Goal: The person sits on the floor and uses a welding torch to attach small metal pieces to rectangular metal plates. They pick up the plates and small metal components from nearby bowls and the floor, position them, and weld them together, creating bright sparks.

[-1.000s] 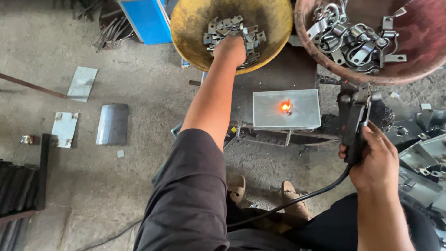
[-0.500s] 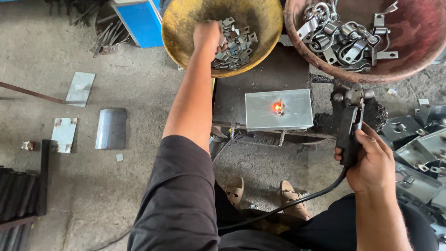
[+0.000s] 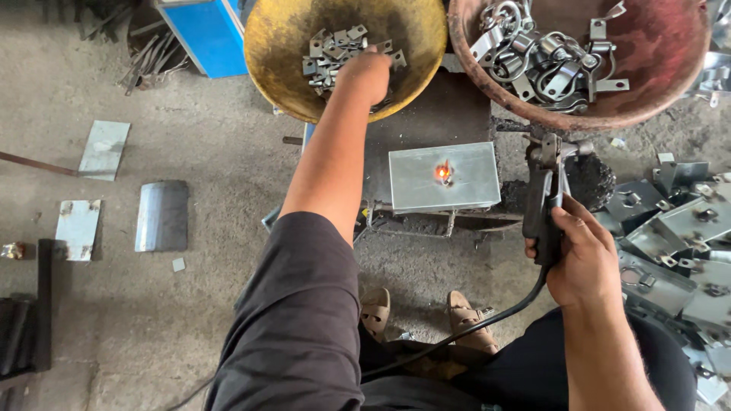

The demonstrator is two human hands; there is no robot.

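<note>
My left hand [image 3: 367,74] reaches into a yellow bowl [image 3: 274,53] and rests on a heap of small grey metal brackets [image 3: 331,52]; whether its fingers grip one is hidden. My right hand [image 3: 580,253] is closed around the black handle of a welding tool [image 3: 542,202] with a cable [image 3: 457,335] trailing toward me. Between the hands lies a flat grey metal plate [image 3: 443,176] with a small glowing orange spot [image 3: 442,172] near its middle, left of the tool's tip.
A reddish bowl [image 3: 670,53] of ring-shaped metal clamps [image 3: 537,61] stands at the upper right. Finished plates [image 3: 670,236] are piled at the right. Loose metal sheets [image 3: 161,216] lie on the concrete floor at left, a blue box [image 3: 204,34] stands behind. My sandalled feet [image 3: 422,316] sit below the plate.
My left hand has shifted slightly across the yellow bowl and now sits on the brackets. The right hand with the tool has stayed put. The glow on the plate has dimmed a little.
</note>
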